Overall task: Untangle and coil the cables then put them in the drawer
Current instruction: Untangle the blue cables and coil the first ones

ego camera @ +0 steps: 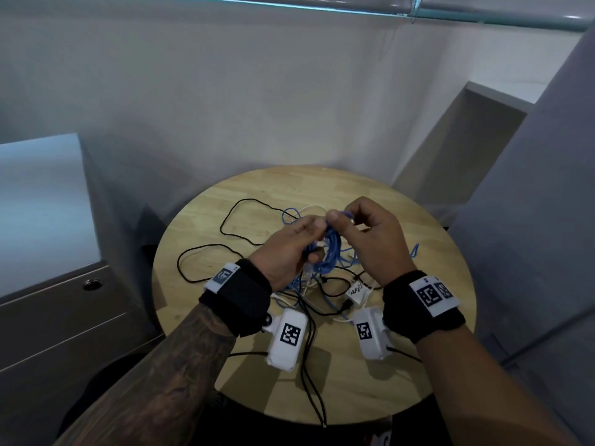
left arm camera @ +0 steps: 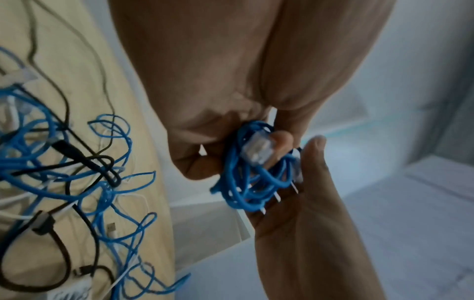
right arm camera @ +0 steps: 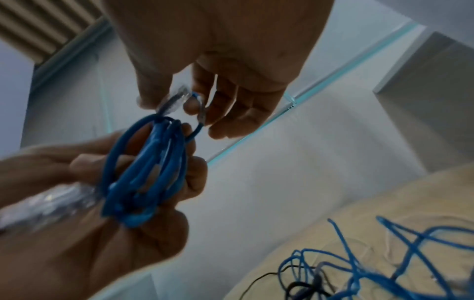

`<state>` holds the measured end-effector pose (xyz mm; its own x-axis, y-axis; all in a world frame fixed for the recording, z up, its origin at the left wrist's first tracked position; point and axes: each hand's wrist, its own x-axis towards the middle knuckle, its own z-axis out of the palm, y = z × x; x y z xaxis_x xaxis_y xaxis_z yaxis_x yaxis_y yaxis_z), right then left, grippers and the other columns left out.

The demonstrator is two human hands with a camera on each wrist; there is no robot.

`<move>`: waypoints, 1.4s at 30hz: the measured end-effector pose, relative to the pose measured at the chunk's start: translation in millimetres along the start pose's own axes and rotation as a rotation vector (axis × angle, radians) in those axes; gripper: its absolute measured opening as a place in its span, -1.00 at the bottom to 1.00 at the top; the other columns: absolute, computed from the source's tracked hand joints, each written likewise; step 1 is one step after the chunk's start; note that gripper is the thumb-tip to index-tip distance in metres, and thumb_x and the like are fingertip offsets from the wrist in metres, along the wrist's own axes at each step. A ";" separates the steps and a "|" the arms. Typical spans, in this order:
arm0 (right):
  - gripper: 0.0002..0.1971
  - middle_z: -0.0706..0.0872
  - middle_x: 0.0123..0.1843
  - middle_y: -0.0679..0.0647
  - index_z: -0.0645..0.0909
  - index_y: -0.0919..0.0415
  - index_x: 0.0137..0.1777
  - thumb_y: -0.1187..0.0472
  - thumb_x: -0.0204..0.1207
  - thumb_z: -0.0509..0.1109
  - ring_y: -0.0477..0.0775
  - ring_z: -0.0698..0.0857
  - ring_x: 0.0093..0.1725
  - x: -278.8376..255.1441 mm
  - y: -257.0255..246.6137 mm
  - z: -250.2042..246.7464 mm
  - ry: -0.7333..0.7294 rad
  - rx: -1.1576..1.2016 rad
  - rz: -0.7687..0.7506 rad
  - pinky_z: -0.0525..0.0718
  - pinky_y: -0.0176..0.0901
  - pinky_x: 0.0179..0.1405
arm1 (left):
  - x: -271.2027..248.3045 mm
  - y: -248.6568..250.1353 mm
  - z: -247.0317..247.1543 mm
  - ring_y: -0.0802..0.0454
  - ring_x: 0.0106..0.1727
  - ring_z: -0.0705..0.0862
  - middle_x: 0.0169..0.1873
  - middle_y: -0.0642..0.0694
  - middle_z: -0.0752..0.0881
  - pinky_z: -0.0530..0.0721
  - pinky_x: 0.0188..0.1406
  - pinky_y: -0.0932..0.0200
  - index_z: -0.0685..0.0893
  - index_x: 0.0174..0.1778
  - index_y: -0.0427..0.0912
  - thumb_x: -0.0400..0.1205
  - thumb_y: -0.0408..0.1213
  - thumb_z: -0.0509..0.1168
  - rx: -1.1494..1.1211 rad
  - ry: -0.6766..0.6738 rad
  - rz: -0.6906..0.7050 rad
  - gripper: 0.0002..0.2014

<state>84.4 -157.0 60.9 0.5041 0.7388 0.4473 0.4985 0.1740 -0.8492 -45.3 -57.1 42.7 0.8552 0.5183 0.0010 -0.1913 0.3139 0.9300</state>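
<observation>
Head view puts both my hands above the middle of the round wooden table, working one blue network cable. My left hand grasps its wound loops as a small bundle; my right hand pinches the free end just behind the clear plug, beside the top of the bundle. I judge this first coil nearly finished, only its tail left to tuck. Everything else remains: more blue cable, black cables and white cables lie knotted across the table's centre and near edge. A grey drawer cabinet stands shut off the left edge.
</observation>
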 end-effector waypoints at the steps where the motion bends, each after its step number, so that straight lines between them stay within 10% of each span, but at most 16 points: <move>1: -0.67 0.59 -0.37 0.17 0.54 0.27 -0.29 0.10 0.55 0.55 -0.03 0.54 -0.33 0.4 -0.6 -1.4 0.010 0.013 -0.008 0.51 -0.22 -0.30 | -0.4 -0.9 4.4 0.12 -0.44 0.37 0.14 -0.18 0.42 0.30 -0.42 0.28 0.51 0.47 -0.32 0.74 -0.09 0.19 0.013 -0.003 -0.012 -0.53; 8: -0.64 0.50 -0.38 0.37 0.52 0.47 -0.31 0.24 0.52 0.58 -0.02 0.45 -0.38 1.4 -7.2 -3.7 0.050 0.108 -0.020 0.48 -0.28 -0.37 | -1.8 -2.8 15.8 0.15 -0.46 0.34 -0.35 0.01 0.43 0.23 -0.41 0.23 0.40 0.44 -0.48 0.76 -0.22 0.19 0.098 -0.052 0.025 -0.56; 14: -0.89 0.79 -0.10 0.13 0.81 0.11 0.05 0.22 0.55 0.55 -0.09 0.69 -0.16 4.9 -6.4 -13.5 -0.046 0.012 0.010 0.71 -0.07 -0.18 | -0.5 -4.0 6.0 0.17 -0.47 0.32 -0.41 0.09 0.39 0.18 -0.42 0.19 0.56 0.13 -0.23 0.78 -0.17 0.17 0.155 0.042 0.079 -0.80; 19: -0.86 0.72 -0.30 0.13 0.82 0.17 0.08 0.22 0.55 0.55 -0.01 0.69 -0.31 1.1 -11.6 -9.4 0.035 -0.085 -0.111 0.67 -0.14 -0.23 | -1.5 -1.2 9.3 0.10 -0.42 0.30 -0.39 0.01 0.35 0.34 -0.43 0.25 0.59 -0.08 -0.11 0.70 0.01 0.27 0.278 0.063 0.151 -0.76; 25: -0.70 0.84 -0.09 0.11 0.73 0.31 0.24 0.14 0.66 0.35 0.09 0.78 -0.02 0.0 -9.6 -8.9 -0.280 0.439 0.355 0.75 0.04 0.18 | -6.8 -3.6 13.3 -0.15 -0.03 0.43 -0.05 -0.29 0.63 0.41 -0.03 -0.11 0.65 0.22 -0.22 0.61 0.11 0.36 0.175 0.101 0.127 -0.53; 29: -0.79 0.79 -0.20 -0.01 0.78 0.16 -0.05 0.15 0.72 0.34 -0.05 0.70 -0.17 4.5 -9.4 -19.9 -0.192 0.124 0.182 0.69 -0.04 0.01 | -6.6 0.2 12.2 0.12 -0.44 0.37 -0.40 -0.01 0.47 0.32 -0.48 0.34 0.60 0.09 -0.31 0.69 -0.13 0.26 0.189 0.036 0.058 -0.73; 35: -0.83 0.74 -0.33 0.13 0.72 0.18 -0.13 0.29 0.68 0.35 0.02 0.69 -0.28 5.3 -12.3 -29.5 -0.179 0.033 0.147 0.61 -0.18 -0.22 | -3.1 0.9 10.7 0.09 -0.48 0.21 -0.43 -0.04 0.24 0.22 -0.54 0.32 0.55 -0.16 -0.19 0.76 -0.25 0.19 0.279 0.065 0.060 -0.81; 42: -0.90 0.82 -0.19 -0.07 0.85 0.13 0.02 0.22 0.58 0.52 -0.21 0.64 -0.26 0.9 -6.3 -33.4 -0.384 -0.293 -0.009 0.53 -0.50 -0.20 | -5.5 3.5 3.7 0.07 -0.47 0.22 -0.44 -0.03 0.26 0.21 -0.46 0.21 0.55 0.08 -0.35 0.79 -0.25 0.13 0.406 0.034 0.030 -0.79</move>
<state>105.3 -179.2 76.1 0.2290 0.9348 0.2715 0.7076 0.0316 -0.7059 -48.9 -61.8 47.3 0.8346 0.5504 0.0248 -0.0047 -0.0379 0.9993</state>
